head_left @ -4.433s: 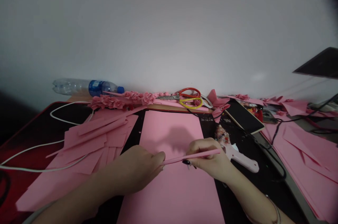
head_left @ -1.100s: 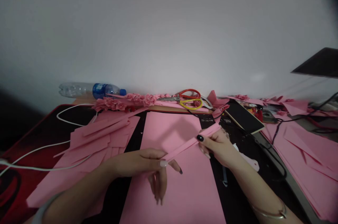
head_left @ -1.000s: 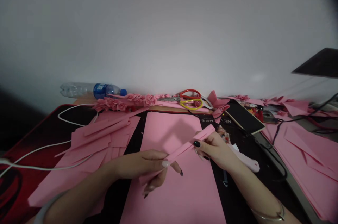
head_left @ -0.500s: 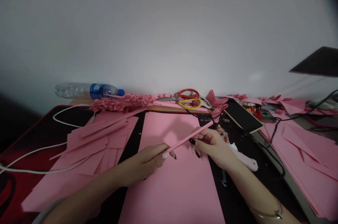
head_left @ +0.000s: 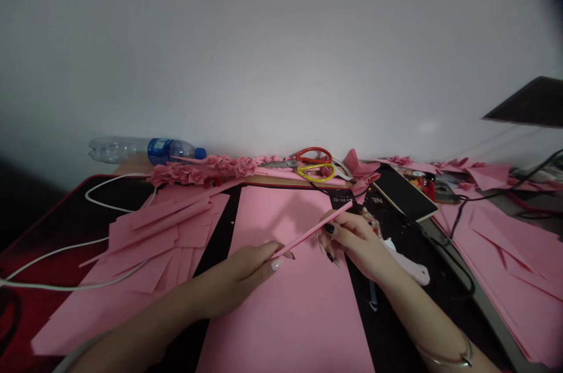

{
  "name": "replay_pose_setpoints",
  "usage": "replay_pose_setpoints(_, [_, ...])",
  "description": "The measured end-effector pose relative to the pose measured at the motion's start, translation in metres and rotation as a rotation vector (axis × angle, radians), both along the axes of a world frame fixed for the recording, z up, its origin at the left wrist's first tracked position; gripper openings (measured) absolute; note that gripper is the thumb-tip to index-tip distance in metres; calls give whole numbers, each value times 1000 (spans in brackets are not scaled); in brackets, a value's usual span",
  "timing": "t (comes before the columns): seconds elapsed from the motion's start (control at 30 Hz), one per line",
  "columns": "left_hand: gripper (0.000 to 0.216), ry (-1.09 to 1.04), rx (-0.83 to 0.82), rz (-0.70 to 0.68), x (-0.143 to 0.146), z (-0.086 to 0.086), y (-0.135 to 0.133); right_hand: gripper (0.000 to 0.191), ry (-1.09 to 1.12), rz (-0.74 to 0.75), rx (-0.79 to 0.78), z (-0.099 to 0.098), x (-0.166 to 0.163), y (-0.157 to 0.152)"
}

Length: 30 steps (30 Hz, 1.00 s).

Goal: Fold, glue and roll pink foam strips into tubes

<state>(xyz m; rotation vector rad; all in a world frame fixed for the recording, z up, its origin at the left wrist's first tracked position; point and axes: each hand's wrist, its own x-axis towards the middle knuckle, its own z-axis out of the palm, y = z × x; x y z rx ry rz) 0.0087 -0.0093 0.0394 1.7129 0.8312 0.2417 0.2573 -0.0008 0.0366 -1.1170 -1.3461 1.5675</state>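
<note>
A thin rolled pink paper tube [head_left: 308, 233] slants up to the right between my hands, above a large pink paper sheet [head_left: 285, 314]. My left hand [head_left: 250, 270] is closed on its lower end, thumb on the near side. Higher up, my right hand [head_left: 352, 238] pinches the tube near its upper end, with dark nails showing. The tube's lower tip is partly hidden in the left fingers. The sheet lies flat on a black mat [head_left: 378, 326].
Overlapping pink papers [head_left: 149, 244] lie on the left, crossed by a white cable [head_left: 74, 287]. Behind are a plastic bottle [head_left: 118, 150], paper flowers [head_left: 180, 174] and scissors [head_left: 315, 172]. A dark phone-like slab [head_left: 407, 192], a pale-handled tool [head_left: 411, 267] and more pink sheets [head_left: 497, 267] are on the right.
My left hand has slid slightly down and left along the tube, its thumb now stretched lower. The right hand has shifted only a little, still on the upper part.
</note>
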Motion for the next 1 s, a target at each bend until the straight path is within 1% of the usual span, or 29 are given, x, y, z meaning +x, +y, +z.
replay_pose_setpoints(0.23, [38, 17, 38, 20, 0, -5, -2, 21, -22, 19, 55, 1, 1, 0])
replay_pose_setpoints(0.53, [38, 20, 63, 23, 1, -5, -2, 16, -27, 22, 61, 2, 1, 0])
replay_pose_setpoints(0.77, [40, 28, 14, 20, 1, -5, -2, 16, -20, 32, 63, -1, 3, 1])
replay_pose_setpoints(1.0, [41, 34, -15, -3, -1, -4, -1, 16, -24, 35, 60, 1, 3, 0])
